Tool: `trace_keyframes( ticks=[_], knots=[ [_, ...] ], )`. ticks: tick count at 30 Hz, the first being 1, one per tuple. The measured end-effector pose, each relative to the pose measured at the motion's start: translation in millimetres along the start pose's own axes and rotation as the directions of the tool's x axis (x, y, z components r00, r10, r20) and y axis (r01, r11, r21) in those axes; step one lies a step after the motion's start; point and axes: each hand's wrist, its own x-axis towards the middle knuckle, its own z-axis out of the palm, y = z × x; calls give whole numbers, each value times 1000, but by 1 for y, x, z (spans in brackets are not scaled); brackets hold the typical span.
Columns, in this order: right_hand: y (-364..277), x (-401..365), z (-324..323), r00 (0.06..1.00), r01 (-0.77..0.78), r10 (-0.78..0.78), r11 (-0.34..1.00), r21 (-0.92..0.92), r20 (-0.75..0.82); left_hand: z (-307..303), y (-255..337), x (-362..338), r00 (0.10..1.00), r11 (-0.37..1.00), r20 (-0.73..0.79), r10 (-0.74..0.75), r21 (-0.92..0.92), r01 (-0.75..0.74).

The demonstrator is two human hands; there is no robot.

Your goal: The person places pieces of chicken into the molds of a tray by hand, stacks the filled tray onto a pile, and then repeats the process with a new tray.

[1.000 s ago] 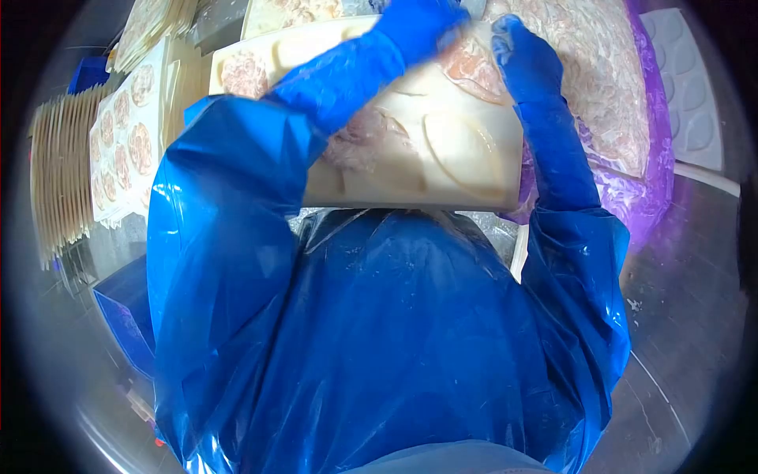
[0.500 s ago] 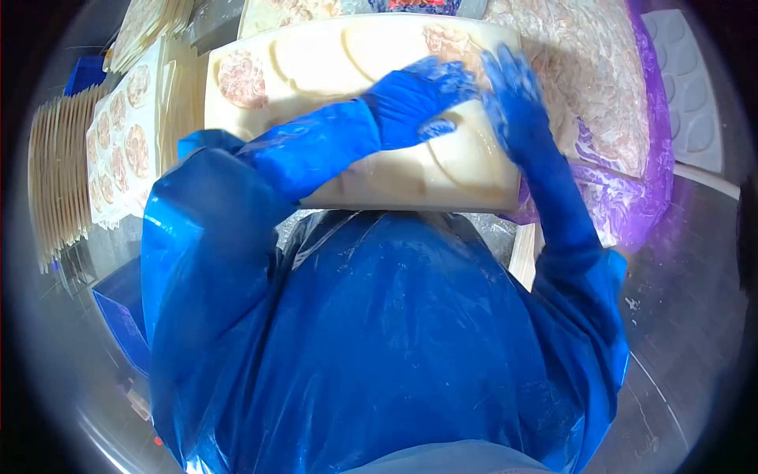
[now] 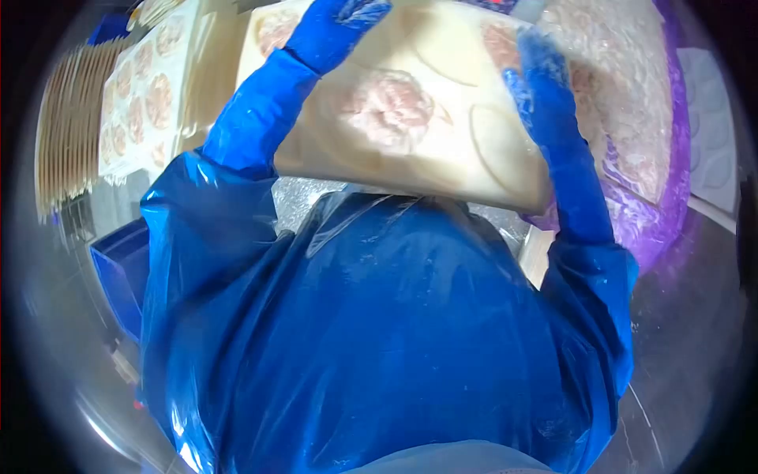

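My left hand (image 3: 335,31), in a wet blue glove, is at the upper edge of a cream mould board (image 3: 316,142); the frame's top cuts off part of its bent fingers, so its grip is unclear. A lump of pale pink minced meat (image 3: 391,110) lies on the middle of the board. At the board's upper right, my right hand (image 3: 545,79) has its thumb apart from its motion-blurred fingers, beside a pink meat portion (image 3: 499,47) in a hollow. Another portion (image 3: 278,30) fills a hollow at the upper left.
A large mass of pale minced meat (image 3: 632,87) lies in purple film (image 3: 679,118) on the right. Beyond it is a white moulded tray (image 3: 711,118). Stacked boards with round meat portions (image 3: 158,99) and a row of thin boards (image 3: 75,118) stand left, above a blue bin (image 3: 122,268).
My left hand has moved up and left, and my right hand slightly right. The meat lump now shows on the board's middle. The board appears shifted right and tilted.
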Motion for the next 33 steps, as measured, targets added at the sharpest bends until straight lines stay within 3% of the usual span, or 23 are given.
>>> trace_keyframes(
  ticks=[1,3,4,5,6,7,9,10,14,16,17,20,21,23,24,25,27,28,29,30,31,32,33],
  knots=[
    [1,-1,12,999,35,-34,999,-37,34,-42,-4,-10,969,999,242,-42,10,41],
    [-5,6,18,999,45,-44,999,-20,7,-47,12,-38,927,969,290,-240,10,248],
    [-15,13,14,999,-48,51,979,200,-7,-33,27,-50,929,964,270,-254,-3,264],
    [-27,20,8,990,-132,144,904,407,3,-23,16,-68,975,967,179,-135,239,90],
    [-55,30,1,993,-36,80,913,406,-91,-10,19,-72,973,892,230,10,439,-113],
    [-90,35,-13,988,-157,127,774,614,92,1,21,-76,943,740,308,130,603,-299],
    [-121,24,11,993,47,-90,899,435,78,3,20,-80,954,761,289,81,601,-246],
    [-121,24,12,993,53,-94,899,434,75,0,21,-78,959,776,280,42,596,-208],
    [-118,30,0,949,-242,16,675,697,314,-14,28,-83,942,813,301,-149,579,-57],
    [-112,31,-3,894,-399,-2,453,797,448,-9,21,-81,975,872,223,8,475,-116],
    [-111,32,-7,894,-401,3,455,795,449,-5,15,-79,974,874,227,10,471,-119],
    [-103,46,-27,800,-559,31,401,726,599,9,0,-70,917,783,317,244,494,-379],
    [-99,49,-35,774,-609,38,317,727,632,9,-4,-67,915,783,318,250,489,-384],
    [-88,51,-37,748,-654,48,227,722,662,6,-11,-63,966,996,250,-64,77,46],
    [-81,55,-30,841,-540,59,169,824,539,1,8,-53,909,922,337,-245,-209,325],
    [-75,60,-25,912,-409,76,113,905,403,-2,4,-46,909,897,343,-239,-282,342],
    [-56,71,-21,930,-366,78,180,913,358,3,-5,-34,968,939,231,-96,-303,165],
    [-38,74,-17,920,-392,74,229,891,386,20,15,-25,968,940,231,-93,-302,162],
    [-28,76,-16,907,-417,70,278,865,414,46,51,-13,982,965,-65,-178,-206,161],
    [-31,81,-25,888,-458,106,293,839,448,60,70,-6,906,975,-363,-218,-114,190],
    [-32,91,-29,888,-459,106,295,838,448,54,52,-1,906,975,-364,-219,-116,189],
    [-32,101,-30,892,-431,-15,275,860,452,43,19,7,983,957,-35,-181,-237,167],
    [-30,109,-30,884,-406,-135,249,879,447,38,1,12,954,917,287,-81,-354,184]
  ],
)
